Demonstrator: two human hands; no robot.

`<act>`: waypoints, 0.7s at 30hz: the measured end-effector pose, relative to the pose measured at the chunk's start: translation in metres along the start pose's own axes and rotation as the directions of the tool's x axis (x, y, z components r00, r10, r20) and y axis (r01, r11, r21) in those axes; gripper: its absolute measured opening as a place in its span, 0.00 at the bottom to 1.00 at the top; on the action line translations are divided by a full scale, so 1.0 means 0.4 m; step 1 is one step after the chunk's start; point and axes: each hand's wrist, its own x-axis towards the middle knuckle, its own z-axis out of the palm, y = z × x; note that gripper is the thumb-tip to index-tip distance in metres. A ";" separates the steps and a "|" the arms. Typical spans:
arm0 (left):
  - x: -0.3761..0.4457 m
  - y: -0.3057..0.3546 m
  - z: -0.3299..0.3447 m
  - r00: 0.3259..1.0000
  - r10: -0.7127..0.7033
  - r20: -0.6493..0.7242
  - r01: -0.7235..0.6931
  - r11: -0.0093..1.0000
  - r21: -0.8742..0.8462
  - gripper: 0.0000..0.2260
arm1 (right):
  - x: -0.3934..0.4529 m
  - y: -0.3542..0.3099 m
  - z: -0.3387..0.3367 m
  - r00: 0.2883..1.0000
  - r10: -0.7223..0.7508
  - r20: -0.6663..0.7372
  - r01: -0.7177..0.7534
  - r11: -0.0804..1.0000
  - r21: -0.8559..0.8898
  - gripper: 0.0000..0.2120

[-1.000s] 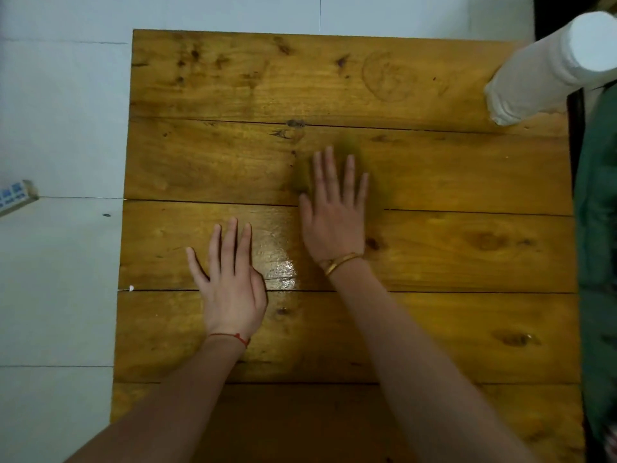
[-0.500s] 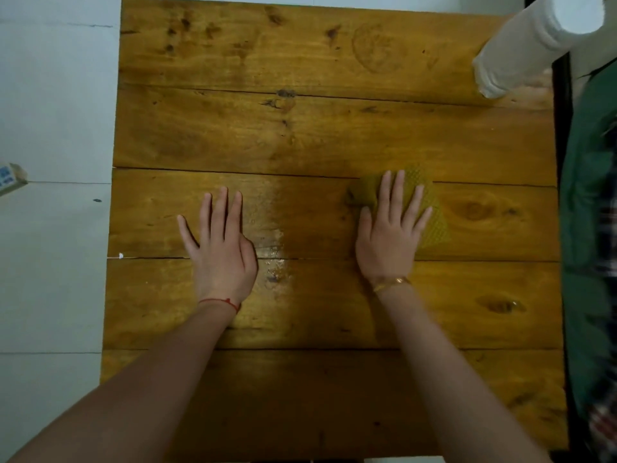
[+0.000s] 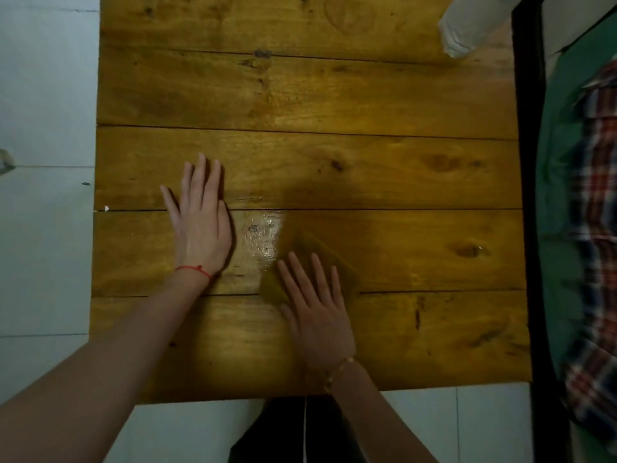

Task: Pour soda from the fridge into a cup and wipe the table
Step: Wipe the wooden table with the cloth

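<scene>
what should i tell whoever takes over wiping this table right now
Left hand: flat on the wooden table, fingers straight, holding nothing.
Right hand: flat, pressing the yellow-green cloth onto the near middle planks.
Wet shiny patch lies between the hands, just beyond the cloth.
White cup stands at the far right corner; contents not visible. No soda container in view.
Done: wiping is under way.
Left: wipe the wet patch.

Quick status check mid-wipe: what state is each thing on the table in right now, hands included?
left hand: flat on the table, fingers straight, holding nothing
right hand: pressing flat on the cloth
cloth: spread flat under the right hand
table: wet patch between the hands
white roll: at far right corner, partly out of frame
</scene>
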 end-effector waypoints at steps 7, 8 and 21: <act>-0.200 0.055 0.031 0.997 -0.004 0.083 0.002 1.000 0.028 0.25 | -0.033 0.242 -0.057 0.954 0.295 -0.058 -0.296 0.955 -0.010 0.29; -0.224 0.062 0.034 0.996 -0.008 0.093 0.006 1.000 0.021 0.25 | 0.002 0.260 -0.071 0.937 0.340 -0.085 -0.340 0.940 0.009 0.29; -0.440 0.174 0.034 0.967 -0.255 0.005 0.247 0.929 -0.275 0.23 | 0.057 0.024 -0.026 0.988 -0.152 0.013 0.153 0.987 -0.058 0.28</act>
